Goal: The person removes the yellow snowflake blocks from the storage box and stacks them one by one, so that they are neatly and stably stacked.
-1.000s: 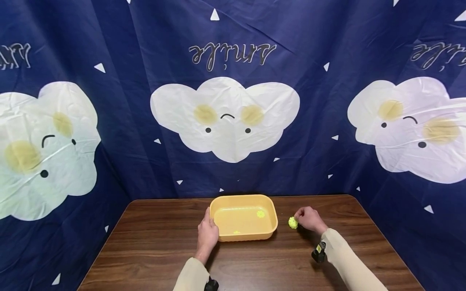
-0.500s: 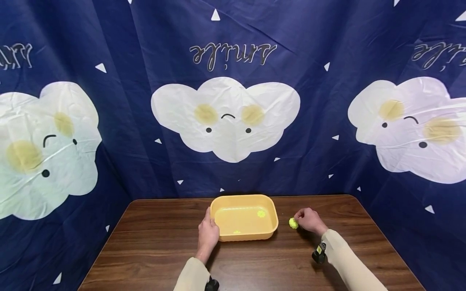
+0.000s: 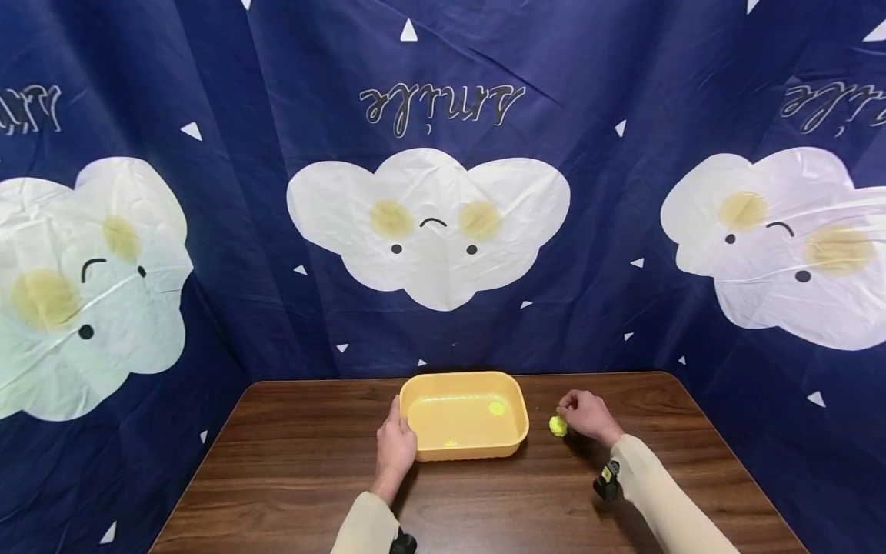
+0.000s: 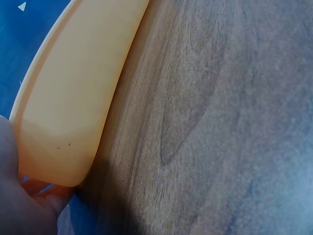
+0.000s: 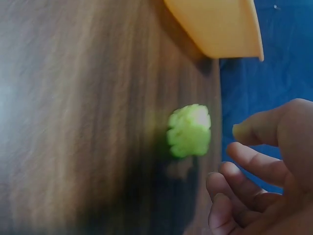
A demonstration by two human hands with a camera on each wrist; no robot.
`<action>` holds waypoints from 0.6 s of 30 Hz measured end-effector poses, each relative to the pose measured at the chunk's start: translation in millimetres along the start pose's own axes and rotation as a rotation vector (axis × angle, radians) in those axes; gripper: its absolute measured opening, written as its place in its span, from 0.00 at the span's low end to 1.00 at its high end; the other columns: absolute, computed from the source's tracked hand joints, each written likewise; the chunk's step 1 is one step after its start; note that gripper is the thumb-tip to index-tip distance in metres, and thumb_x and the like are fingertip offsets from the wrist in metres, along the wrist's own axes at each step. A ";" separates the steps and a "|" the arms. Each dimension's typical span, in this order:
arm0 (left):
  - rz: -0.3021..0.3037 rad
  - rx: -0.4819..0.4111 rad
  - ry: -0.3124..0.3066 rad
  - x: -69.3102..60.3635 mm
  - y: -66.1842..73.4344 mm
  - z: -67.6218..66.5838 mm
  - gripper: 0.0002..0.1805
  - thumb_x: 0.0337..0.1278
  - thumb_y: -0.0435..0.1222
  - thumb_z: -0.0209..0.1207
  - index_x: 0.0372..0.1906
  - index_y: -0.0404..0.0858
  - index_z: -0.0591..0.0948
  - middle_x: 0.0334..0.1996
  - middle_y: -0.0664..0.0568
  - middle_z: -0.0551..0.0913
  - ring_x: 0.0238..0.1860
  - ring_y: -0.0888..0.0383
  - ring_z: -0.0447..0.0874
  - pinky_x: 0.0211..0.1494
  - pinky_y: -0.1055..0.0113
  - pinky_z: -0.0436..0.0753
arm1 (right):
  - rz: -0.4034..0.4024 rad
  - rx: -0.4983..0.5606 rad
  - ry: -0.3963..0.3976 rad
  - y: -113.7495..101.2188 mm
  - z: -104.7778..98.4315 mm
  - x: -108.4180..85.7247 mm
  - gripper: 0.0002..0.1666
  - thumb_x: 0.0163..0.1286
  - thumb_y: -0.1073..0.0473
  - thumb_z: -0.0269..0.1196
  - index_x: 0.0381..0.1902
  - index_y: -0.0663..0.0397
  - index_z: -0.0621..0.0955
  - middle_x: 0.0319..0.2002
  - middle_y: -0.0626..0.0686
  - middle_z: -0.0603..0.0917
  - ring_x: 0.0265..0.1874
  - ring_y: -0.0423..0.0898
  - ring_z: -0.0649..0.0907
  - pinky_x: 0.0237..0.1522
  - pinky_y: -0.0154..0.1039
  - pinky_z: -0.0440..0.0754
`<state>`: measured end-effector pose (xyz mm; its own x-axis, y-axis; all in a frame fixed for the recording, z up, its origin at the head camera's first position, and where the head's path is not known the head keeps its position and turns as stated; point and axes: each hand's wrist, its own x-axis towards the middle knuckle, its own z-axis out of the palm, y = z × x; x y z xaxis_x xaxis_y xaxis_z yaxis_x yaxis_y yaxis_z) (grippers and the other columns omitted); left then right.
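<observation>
My left hand (image 3: 396, 445) grips the left end of a yellow plastic basin (image 3: 467, 454), which rests on the table. In the left wrist view, the thumb (image 4: 7, 152) lies at the basin's rim and other fingers show behind its end wall (image 4: 54, 161). To the right of the basin, a yellow-green, flower-shaped piece with a notched edge (image 3: 557, 426) sits on the wood. My right hand (image 3: 588, 417) hovers beside it, loosely bent. The right wrist view shows a gap between those fingertips (image 5: 234, 129) and the green piece (image 5: 190, 131); nothing is held.
Inside the basin are a yellow-green flower shape (image 3: 496, 408) and a partly hidden one (image 3: 451, 442) near its front wall. The brown wooden table (image 3: 505, 508) ends at a dark blue curtain (image 3: 443, 338) printed with clouds.
My right fingertips have drawn slightly up and away from the green piece, which stays in place. The left hand and the basin have not moved.
</observation>
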<state>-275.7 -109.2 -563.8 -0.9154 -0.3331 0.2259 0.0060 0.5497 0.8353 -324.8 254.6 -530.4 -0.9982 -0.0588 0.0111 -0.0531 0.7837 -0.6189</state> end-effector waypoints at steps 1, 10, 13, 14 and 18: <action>0.000 0.000 0.001 0.0 -0.2 0.3 0.29 0.69 0.26 0.48 0.74 0.29 0.67 0.61 0.26 0.78 0.60 0.32 0.79 0.63 0.41 0.78 | -0.013 -0.009 0.006 -2.7 -0.5 1.2 0.06 0.66 0.60 0.66 0.35 0.58 0.83 0.28 0.49 0.80 0.28 0.44 0.77 0.31 0.37 0.74; 0.003 -0.007 0.003 0.9 -0.8 0.4 0.29 0.69 0.27 0.49 0.74 0.29 0.67 0.61 0.27 0.78 0.61 0.33 0.79 0.63 0.41 0.78 | -0.194 -0.055 0.085 -70.4 4.6 12.0 0.10 0.64 0.61 0.68 0.41 0.60 0.84 0.36 0.55 0.84 0.37 0.50 0.82 0.43 0.47 0.83; 0.012 -0.006 0.010 0.9 -1.1 0.8 0.28 0.69 0.26 0.49 0.73 0.28 0.67 0.60 0.27 0.78 0.60 0.33 0.79 0.63 0.41 0.78 | -0.255 -0.063 0.095 -96.9 15.4 14.4 0.11 0.63 0.62 0.69 0.42 0.60 0.84 0.36 0.55 0.84 0.36 0.49 0.82 0.41 0.47 0.83; 0.013 -0.004 0.013 0.9 -1.1 0.7 0.28 0.68 0.26 0.49 0.73 0.28 0.67 0.60 0.27 0.78 0.60 0.32 0.80 0.62 0.41 0.78 | -0.275 -0.068 0.096 -104.0 20.0 15.2 0.11 0.63 0.62 0.69 0.42 0.60 0.84 0.36 0.56 0.84 0.36 0.49 0.82 0.40 0.46 0.83; 0.009 -0.001 0.014 0.6 -1.9 0.9 0.28 0.69 0.26 0.49 0.73 0.29 0.68 0.60 0.27 0.78 0.60 0.33 0.80 0.63 0.41 0.78 | -0.287 -0.098 0.063 -122.0 39.8 18.1 0.12 0.62 0.63 0.68 0.43 0.62 0.83 0.36 0.57 0.84 0.36 0.51 0.81 0.40 0.46 0.82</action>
<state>-276.6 -109.8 -565.8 -0.9096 -0.3391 0.2402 0.0143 0.5522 0.8336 -335.3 133.3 -485.9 -0.9416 -0.2502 0.2255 -0.3325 0.7968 -0.5045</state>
